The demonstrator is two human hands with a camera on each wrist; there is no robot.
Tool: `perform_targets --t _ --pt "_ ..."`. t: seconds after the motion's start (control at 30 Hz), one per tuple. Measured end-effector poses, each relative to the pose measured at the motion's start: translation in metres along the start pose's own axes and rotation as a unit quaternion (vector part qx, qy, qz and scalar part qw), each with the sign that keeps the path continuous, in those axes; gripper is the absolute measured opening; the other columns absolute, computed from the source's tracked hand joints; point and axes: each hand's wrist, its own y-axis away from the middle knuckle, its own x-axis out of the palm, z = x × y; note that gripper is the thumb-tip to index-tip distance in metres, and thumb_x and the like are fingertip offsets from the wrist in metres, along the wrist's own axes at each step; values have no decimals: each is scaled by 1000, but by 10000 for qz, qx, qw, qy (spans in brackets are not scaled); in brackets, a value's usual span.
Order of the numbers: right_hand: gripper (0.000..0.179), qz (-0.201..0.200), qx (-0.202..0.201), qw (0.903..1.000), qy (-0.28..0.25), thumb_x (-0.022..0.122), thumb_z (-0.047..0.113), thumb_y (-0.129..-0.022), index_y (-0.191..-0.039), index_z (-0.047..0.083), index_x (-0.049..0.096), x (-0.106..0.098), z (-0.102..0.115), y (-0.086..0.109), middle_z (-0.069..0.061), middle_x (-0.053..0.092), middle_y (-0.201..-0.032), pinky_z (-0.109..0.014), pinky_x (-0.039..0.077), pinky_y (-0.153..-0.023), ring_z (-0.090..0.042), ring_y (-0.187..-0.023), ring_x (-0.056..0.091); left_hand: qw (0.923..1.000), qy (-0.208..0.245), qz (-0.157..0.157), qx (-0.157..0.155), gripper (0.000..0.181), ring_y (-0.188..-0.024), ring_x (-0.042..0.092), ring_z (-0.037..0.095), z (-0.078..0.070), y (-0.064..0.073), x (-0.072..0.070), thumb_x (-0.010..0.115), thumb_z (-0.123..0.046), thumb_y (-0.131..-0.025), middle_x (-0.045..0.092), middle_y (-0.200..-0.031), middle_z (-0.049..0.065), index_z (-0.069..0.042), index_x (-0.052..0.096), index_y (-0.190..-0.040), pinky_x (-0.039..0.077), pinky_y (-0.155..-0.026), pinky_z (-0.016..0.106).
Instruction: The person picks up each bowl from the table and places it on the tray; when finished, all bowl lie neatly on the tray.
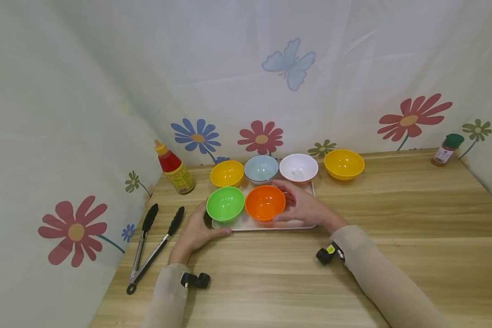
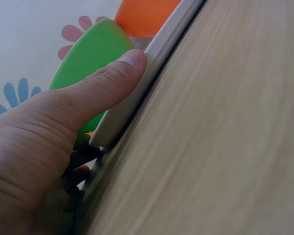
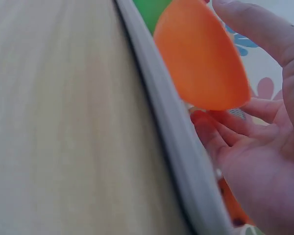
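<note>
A green bowl (image 1: pixel 225 204) and an orange bowl (image 1: pixel 265 203) stand side by side at the front of a white tray (image 1: pixel 254 224). Around the tray's front left corner curls my left hand (image 1: pixel 196 231), its thumb along the front rim beside the green bowl. In the left wrist view the other fingers are in shadow by the corner. My right hand (image 1: pixel 305 207) curves round the right side of the orange bowl, thumb in front and fingers behind. Behind these stand a yellow bowl (image 1: pixel 227 173), a pale blue bowl (image 1: pixel 261 169) and a white bowl (image 1: pixel 299 167).
Another yellow bowl (image 1: pixel 344 164) sits right of the tray. At left are a red sauce bottle (image 1: pixel 174 168) with a yellow cap and spread black-handled tongs (image 1: pixel 153 253). A small green-capped jar (image 1: pixel 447 149) stands far right. A flowered curtain (image 1: pixel 287 109) hangs behind the wooden table (image 1: pixel 410 255).
</note>
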Motion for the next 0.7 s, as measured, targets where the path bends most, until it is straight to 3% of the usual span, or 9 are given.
perform_targets --t 0.4,0.6,0.7 --pt "92 -151 65 9980 -612 84 23 -99 -175 20 31 -19 18 6 -13 45 -174 -61 40 -131 -36 -160 44 10000 -29 -2 46 133 -165 36 36 -1 0 0 104 -63 -67 41 -178 4 -25 36 -175 24 -138 63" --pt "86 -547 -453 9953 -658 81 11 -102 -173 19 35 -42 33 13 -18 48 -170 -60 40 -130 -41 -159 44 10000 -23 12 67 134 -165 36 36 0 0 1 104 -64 -67 41 -178 4 -24 36 -175 23 -138 63" --pt "87 -847 -776 9901 -810 79 2 -101 -174 16 33 -55 44 18 -21 46 -171 -46 47 -127 -41 -158 45 10000 -10 -1 31 134 -165 36 36 0 1 0 104 -64 -67 41 -178 5 -24 36 -175 24 -138 63"
